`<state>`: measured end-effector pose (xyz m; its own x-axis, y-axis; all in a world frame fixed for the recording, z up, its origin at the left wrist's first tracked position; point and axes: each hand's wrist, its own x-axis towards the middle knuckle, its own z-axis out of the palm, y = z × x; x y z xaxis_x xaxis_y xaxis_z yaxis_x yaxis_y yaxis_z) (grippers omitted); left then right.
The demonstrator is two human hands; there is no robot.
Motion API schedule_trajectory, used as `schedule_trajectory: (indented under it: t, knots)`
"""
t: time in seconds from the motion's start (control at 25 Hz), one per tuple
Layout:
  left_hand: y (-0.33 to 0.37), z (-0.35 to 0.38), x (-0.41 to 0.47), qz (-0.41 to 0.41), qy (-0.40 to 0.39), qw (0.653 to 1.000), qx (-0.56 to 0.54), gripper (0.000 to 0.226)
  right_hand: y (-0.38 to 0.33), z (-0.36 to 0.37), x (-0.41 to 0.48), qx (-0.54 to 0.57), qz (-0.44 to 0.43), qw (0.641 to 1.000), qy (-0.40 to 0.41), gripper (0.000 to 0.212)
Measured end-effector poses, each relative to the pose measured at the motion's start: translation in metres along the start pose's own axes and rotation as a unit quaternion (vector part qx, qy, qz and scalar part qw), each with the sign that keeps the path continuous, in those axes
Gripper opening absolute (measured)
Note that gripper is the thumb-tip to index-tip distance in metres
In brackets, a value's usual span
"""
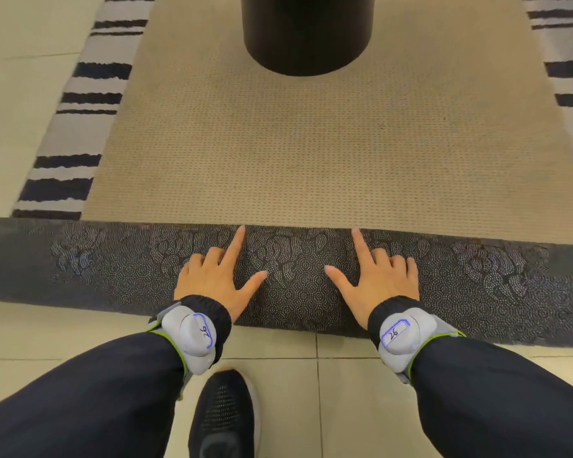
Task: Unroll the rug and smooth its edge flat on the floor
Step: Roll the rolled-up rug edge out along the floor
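Note:
The rug's dark face (113, 269), patterned with pale dotted swirls, lies as a wide strip across the tiled floor in front of me. Beyond it the tan dotted backing (311, 160) is turned up and stretches away, meeting the dark strip in a straight line. My left hand (212, 276) and my right hand (377, 279) press side by side on the middle of the dark strip. Each has its index finger pointing to that line and its thumb spread inward, with the other fingers curled. Neither hand holds anything.
A black cylinder (306, 31) stands on the tan backing at the far centre. A black-and-white striped rug (76, 133) shows under the tan part on the left and right. My dark shoe (225, 414) is on the beige tiles (30, 328) near the rug's front edge.

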<state>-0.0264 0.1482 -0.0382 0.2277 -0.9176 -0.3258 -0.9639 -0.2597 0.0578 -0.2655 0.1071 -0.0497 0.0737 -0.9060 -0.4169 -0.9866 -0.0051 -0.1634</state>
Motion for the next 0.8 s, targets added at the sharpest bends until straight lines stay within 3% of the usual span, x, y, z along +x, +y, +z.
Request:
schedule_trajectory:
  t: [0.32, 0.48, 0.8]
  knots:
    - [-0.006, 0.007, -0.053, -0.023, -0.114, 0.993, 0.014, 0.083, 0.011, 0.037, -0.062, -0.025, 0.014, 0.998, -0.064, 0.08]
    - [-0.004, 0.019, -0.074, -0.077, -0.143, 0.987, 0.001, 0.079, 0.02, 0.045, -0.093, 0.007, 0.009, 0.999, -0.044, 0.073]
    - [-0.015, 0.054, -0.124, -0.074, -0.064, 0.994, 0.055, 0.07, 0.031, 0.071, -0.129, 0.019, -0.02, 0.999, 0.016, 0.052]
